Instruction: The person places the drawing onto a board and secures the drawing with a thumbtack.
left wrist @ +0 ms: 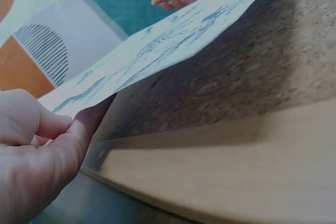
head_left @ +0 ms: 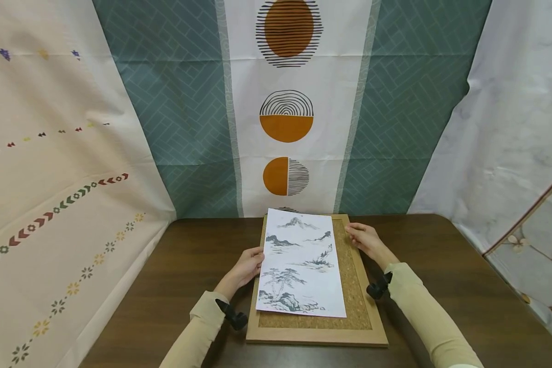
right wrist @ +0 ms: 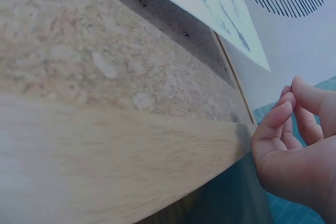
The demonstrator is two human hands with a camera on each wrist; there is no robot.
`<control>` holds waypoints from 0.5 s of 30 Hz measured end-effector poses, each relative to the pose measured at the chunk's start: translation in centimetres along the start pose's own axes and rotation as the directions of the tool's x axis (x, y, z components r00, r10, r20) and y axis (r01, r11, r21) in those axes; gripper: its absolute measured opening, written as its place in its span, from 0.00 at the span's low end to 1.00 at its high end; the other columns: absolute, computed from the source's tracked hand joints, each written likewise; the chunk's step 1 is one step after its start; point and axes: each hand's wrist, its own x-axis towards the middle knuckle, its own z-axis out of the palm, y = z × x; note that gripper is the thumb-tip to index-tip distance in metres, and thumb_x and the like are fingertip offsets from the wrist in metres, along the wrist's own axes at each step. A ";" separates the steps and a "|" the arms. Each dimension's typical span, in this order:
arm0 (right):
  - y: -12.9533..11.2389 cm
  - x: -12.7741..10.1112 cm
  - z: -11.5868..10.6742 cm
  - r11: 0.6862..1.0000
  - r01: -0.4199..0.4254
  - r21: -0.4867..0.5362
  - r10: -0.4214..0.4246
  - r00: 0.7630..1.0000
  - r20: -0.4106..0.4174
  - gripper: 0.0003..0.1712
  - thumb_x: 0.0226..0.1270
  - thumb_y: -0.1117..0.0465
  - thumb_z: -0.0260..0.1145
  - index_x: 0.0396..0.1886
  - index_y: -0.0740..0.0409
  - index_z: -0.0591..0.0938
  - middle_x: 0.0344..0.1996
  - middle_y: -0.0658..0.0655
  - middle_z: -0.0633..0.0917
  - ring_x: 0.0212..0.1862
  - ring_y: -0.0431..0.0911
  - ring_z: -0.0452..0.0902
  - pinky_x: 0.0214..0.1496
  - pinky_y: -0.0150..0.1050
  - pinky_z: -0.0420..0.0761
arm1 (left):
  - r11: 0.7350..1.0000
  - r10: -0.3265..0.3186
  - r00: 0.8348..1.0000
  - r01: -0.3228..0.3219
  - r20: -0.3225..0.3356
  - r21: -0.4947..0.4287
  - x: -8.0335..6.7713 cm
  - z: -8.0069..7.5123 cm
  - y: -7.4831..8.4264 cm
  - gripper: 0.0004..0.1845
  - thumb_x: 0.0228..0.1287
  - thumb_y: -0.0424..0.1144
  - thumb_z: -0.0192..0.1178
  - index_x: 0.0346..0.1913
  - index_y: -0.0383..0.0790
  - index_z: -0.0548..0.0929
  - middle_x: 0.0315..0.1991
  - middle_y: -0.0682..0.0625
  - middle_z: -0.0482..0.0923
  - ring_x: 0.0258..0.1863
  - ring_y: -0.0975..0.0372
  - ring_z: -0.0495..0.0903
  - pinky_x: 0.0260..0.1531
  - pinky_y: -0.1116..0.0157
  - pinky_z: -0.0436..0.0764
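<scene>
Left hand: the left hand (head_left: 246, 268) is pinching the left edge of the ink landscape print (head_left: 300, 263), thumb on top and fingers tucked under, so that edge is lifting a bit off the cork.
Right hand: the right hand (head_left: 365, 240) is sitting at the far right side of the cork board (head_left: 349, 286), fingers loosely curled against the frame edge and gripping nothing; it's not touching the paper.
Print: it's lying on the cork, shoved toward the left, with its left edge and far edge hanging over the wooden frame (head_left: 317, 337).
Cork showing: there's a bare strip running down the right side and a thinner one along the near edge, so the sheet is getting room to slide right and nearer.
Table: the dark wooden table (head_left: 441, 266) is showing bare on both sides of the board.
Backdrop: patterned curtains (head_left: 290, 112) are hanging right behind the board's far edge.
</scene>
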 end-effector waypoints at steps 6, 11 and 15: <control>0.2 0.2 0.1 1.000 -0.008 -0.024 0.008 1.000 0.005 0.28 0.72 0.60 0.59 0.65 0.71 0.66 0.24 0.45 0.77 0.25 0.33 0.70 0.27 0.24 0.74 | 1.000 -0.003 1.000 0.004 0.015 -0.028 -0.2 0.8 0.0 0.23 0.74 0.26 0.39 0.69 0.21 0.59 0.22 0.57 0.60 0.20 0.68 0.57 0.21 0.74 0.60; 0.0 0.4 0.4 0.999 -0.019 -0.035 0.020 1.000 0.019 0.30 0.73 0.59 0.57 0.68 0.71 0.63 0.25 0.45 0.78 0.26 0.32 0.72 0.28 0.24 0.74 | 1.000 -0.004 1.000 0.004 0.019 -0.017 -0.2 1.3 0.2 0.23 0.74 0.26 0.40 0.68 0.20 0.58 0.23 0.56 0.61 0.20 0.69 0.58 0.22 0.74 0.64; 0.1 0.5 0.6 0.999 -0.037 -0.020 0.038 0.999 0.030 0.27 0.73 0.60 0.57 0.65 0.70 0.65 0.27 0.46 0.78 0.26 0.33 0.72 0.28 0.24 0.74 | 0.999 -0.022 1.000 0.022 0.006 0.038 -0.4 1.7 0.3 0.24 0.74 0.27 0.43 0.69 0.19 0.57 0.28 0.54 0.67 0.24 0.69 0.65 0.25 0.74 0.71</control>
